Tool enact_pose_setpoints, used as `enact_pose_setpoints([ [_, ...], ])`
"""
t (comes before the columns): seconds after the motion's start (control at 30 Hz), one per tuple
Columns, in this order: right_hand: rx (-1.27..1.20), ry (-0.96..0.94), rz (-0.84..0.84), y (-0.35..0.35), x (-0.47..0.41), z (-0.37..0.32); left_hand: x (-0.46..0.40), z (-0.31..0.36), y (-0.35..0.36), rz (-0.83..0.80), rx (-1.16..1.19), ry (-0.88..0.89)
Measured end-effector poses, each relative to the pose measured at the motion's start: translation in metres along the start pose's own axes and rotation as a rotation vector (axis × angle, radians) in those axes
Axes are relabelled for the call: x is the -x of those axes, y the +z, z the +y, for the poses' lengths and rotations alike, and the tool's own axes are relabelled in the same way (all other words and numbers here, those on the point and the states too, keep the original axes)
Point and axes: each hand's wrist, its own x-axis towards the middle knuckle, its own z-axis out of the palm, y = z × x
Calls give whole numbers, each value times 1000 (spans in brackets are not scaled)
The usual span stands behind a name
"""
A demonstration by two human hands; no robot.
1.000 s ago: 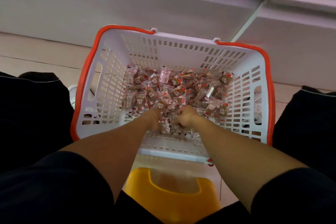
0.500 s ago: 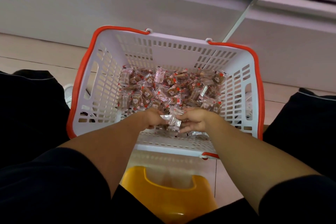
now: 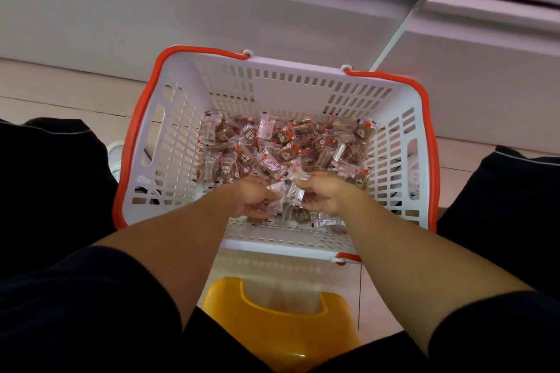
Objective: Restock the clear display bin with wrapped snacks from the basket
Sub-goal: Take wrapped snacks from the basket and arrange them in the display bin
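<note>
A white slotted basket [image 3: 169, 142] with an orange rim stands on the floor in front of me. Its bottom is covered with several clear-wrapped brown snacks [image 3: 281, 145]. Both my hands are inside, near the front wall. My left hand [image 3: 253, 198] and my right hand [image 3: 322, 194] face each other with fingers curled round a shared bunch of wrapped snacks [image 3: 288, 192] held between them, just above the pile. The clear display bin is not in view.
A yellow plastic stool [image 3: 281, 321] sits under me, just in front of the basket. My dark-clothed knees flank the basket on both sides. White cabinet fronts [image 3: 212, 9] rise behind it, above a pale tiled floor [image 3: 60, 91].
My hands dug into the pile a second ago, then drew back towards me and lifted a bunch of snacks. The view has shifted slightly down and left.
</note>
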Motion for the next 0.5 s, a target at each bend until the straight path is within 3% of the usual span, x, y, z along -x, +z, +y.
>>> enact_pose_setpoints([
  [0.13,268,-34,-59,-12,25,-33,13,12,-7,-46,100,32],
  [0.23,549,-118,-137,-21,59,-71,38,33,-12,-199,104,132],
  [0.33,513,-269,-220,-28,95,-104,69,65,-12,-283,140,233],
  [0.5,373,-559,-165,-32,154,-135,139,127,-6,-503,188,323],
])
